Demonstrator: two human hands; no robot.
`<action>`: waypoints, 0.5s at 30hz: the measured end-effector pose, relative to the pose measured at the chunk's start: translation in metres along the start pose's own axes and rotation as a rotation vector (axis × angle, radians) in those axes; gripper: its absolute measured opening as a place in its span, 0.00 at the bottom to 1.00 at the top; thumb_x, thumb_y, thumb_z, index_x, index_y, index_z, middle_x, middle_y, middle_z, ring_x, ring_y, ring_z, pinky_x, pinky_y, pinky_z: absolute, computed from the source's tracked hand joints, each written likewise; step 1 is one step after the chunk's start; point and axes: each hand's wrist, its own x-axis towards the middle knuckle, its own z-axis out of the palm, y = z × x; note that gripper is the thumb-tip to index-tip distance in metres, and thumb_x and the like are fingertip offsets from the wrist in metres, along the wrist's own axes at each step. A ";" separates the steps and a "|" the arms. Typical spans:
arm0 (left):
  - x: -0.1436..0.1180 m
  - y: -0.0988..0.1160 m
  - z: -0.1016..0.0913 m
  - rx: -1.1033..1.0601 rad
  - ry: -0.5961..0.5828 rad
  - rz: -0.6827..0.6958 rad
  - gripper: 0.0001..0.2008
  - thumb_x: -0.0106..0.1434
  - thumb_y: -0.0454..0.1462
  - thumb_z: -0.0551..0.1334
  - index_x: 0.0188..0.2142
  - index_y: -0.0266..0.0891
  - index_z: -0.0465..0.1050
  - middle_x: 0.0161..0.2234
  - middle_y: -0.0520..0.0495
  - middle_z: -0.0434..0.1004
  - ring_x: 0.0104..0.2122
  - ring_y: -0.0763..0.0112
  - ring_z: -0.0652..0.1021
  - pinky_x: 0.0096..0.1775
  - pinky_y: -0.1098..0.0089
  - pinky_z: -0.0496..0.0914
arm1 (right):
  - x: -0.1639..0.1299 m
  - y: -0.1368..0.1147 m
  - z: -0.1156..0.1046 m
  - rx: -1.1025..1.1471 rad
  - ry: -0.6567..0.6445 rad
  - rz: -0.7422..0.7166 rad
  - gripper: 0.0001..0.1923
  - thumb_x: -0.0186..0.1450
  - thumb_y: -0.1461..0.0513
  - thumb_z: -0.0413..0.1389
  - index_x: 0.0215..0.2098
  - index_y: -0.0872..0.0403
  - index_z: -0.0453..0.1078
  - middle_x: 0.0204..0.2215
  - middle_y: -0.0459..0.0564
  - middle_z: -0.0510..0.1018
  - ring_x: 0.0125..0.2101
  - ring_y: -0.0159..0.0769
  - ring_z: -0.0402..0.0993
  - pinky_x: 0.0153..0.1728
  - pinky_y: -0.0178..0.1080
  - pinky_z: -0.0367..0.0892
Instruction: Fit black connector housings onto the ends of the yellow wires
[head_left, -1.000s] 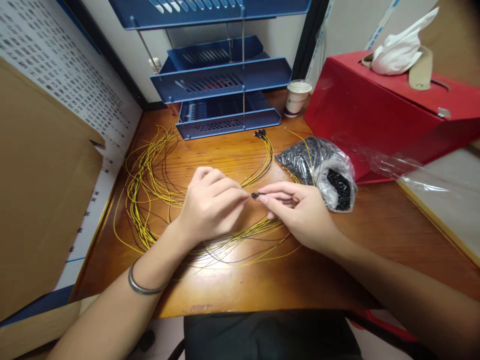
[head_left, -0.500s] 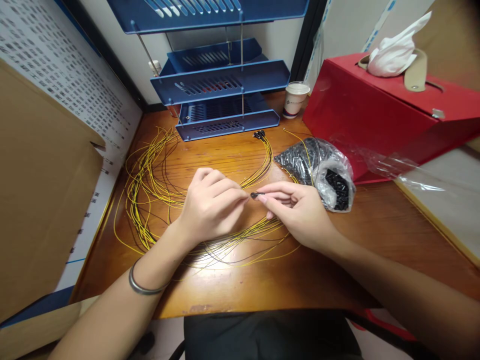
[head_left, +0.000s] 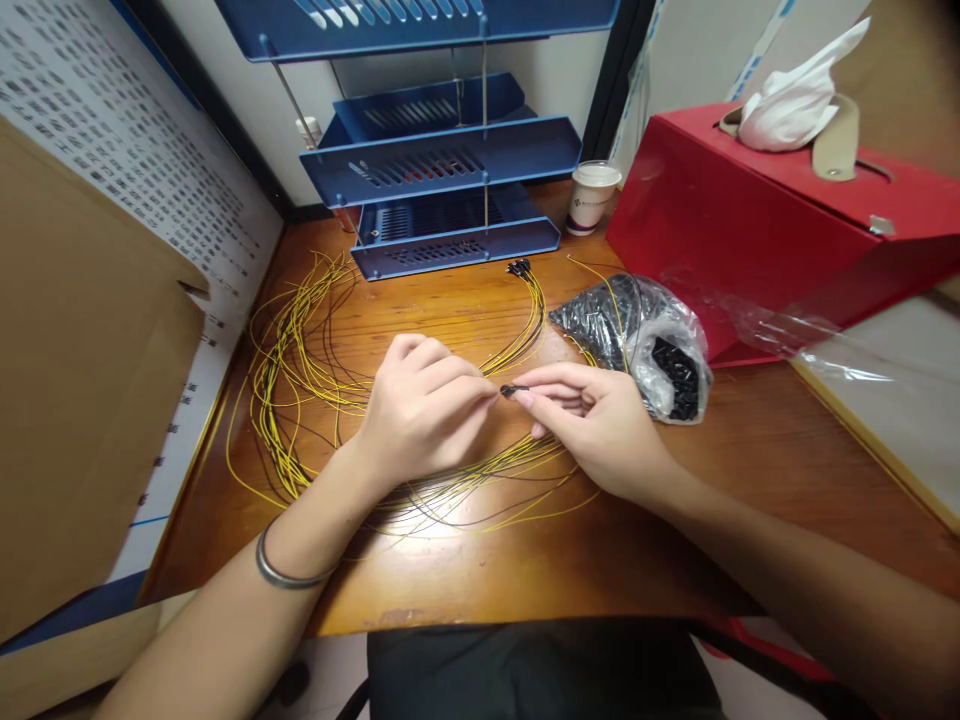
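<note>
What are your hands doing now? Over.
Left hand pinching a yellow wire. Right hand pinching small black connector. Fingertips meet above loose yellow wires. Nothing between them.

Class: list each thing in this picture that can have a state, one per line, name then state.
Left hand: fingers pinched shut on a wire.
Right hand: fingers pinched on a small black connector.
Wires: loose, looped on the desk.
Bag: open, holding black parts.
Cup: upright.
Trays: stacked.
</note>
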 end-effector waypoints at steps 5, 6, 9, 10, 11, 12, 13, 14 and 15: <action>0.000 0.000 0.000 0.008 0.007 -0.001 0.03 0.62 0.31 0.67 0.36 0.40 0.75 0.31 0.51 0.83 0.30 0.68 0.71 0.39 0.61 0.62 | 0.000 -0.001 0.000 0.004 -0.012 0.003 0.08 0.60 0.61 0.64 0.36 0.58 0.79 0.29 0.51 0.85 0.24 0.30 0.78 0.28 0.32 0.73; 0.000 0.000 -0.001 0.008 0.008 -0.002 0.03 0.62 0.31 0.66 0.36 0.40 0.76 0.31 0.51 0.83 0.30 0.68 0.71 0.39 0.61 0.63 | 0.000 -0.001 0.000 0.002 -0.012 0.004 0.08 0.60 0.61 0.64 0.36 0.58 0.79 0.29 0.51 0.85 0.24 0.30 0.78 0.28 0.32 0.73; 0.001 0.000 -0.001 0.011 0.006 -0.007 0.04 0.61 0.31 0.67 0.36 0.40 0.76 0.31 0.52 0.83 0.30 0.69 0.71 0.39 0.61 0.63 | 0.000 -0.001 0.000 -0.001 -0.011 0.004 0.08 0.61 0.61 0.64 0.36 0.58 0.79 0.28 0.51 0.84 0.24 0.30 0.78 0.27 0.32 0.72; 0.001 0.000 -0.001 0.013 0.005 -0.007 0.04 0.61 0.31 0.66 0.36 0.40 0.76 0.31 0.52 0.83 0.30 0.69 0.71 0.39 0.61 0.63 | 0.000 -0.001 -0.001 -0.001 -0.012 0.004 0.08 0.61 0.61 0.64 0.36 0.58 0.79 0.28 0.51 0.84 0.24 0.30 0.78 0.27 0.32 0.72; 0.001 0.000 -0.001 0.016 0.005 -0.007 0.04 0.61 0.31 0.66 0.36 0.40 0.76 0.31 0.52 0.83 0.30 0.69 0.71 0.39 0.61 0.63 | 0.000 -0.001 -0.001 0.000 -0.012 0.004 0.08 0.61 0.61 0.64 0.36 0.58 0.79 0.29 0.51 0.85 0.24 0.30 0.78 0.27 0.33 0.72; 0.001 0.000 -0.001 0.018 0.006 -0.008 0.04 0.61 0.31 0.66 0.36 0.40 0.76 0.31 0.52 0.83 0.30 0.69 0.71 0.39 0.61 0.63 | -0.001 -0.001 -0.001 0.000 -0.014 0.005 0.08 0.61 0.61 0.64 0.36 0.58 0.79 0.29 0.51 0.85 0.24 0.30 0.78 0.27 0.33 0.72; 0.001 0.000 -0.001 0.019 0.006 -0.007 0.04 0.61 0.31 0.66 0.36 0.40 0.76 0.31 0.52 0.83 0.30 0.68 0.71 0.39 0.61 0.63 | -0.001 -0.001 -0.001 0.001 -0.016 0.006 0.08 0.61 0.61 0.64 0.36 0.58 0.79 0.29 0.51 0.85 0.24 0.31 0.78 0.27 0.33 0.72; 0.001 0.000 -0.001 0.018 0.005 -0.009 0.04 0.61 0.31 0.66 0.36 0.40 0.76 0.31 0.51 0.83 0.30 0.68 0.71 0.39 0.61 0.63 | -0.001 -0.001 -0.001 0.002 -0.018 0.008 0.08 0.61 0.61 0.64 0.36 0.58 0.79 0.29 0.51 0.85 0.24 0.31 0.78 0.27 0.33 0.72; 0.000 0.000 -0.002 0.017 0.003 -0.010 0.04 0.61 0.31 0.66 0.36 0.40 0.76 0.31 0.51 0.83 0.30 0.68 0.71 0.39 0.60 0.63 | -0.001 -0.001 -0.001 0.002 -0.020 0.010 0.08 0.61 0.60 0.64 0.36 0.58 0.79 0.29 0.51 0.85 0.24 0.31 0.78 0.27 0.33 0.72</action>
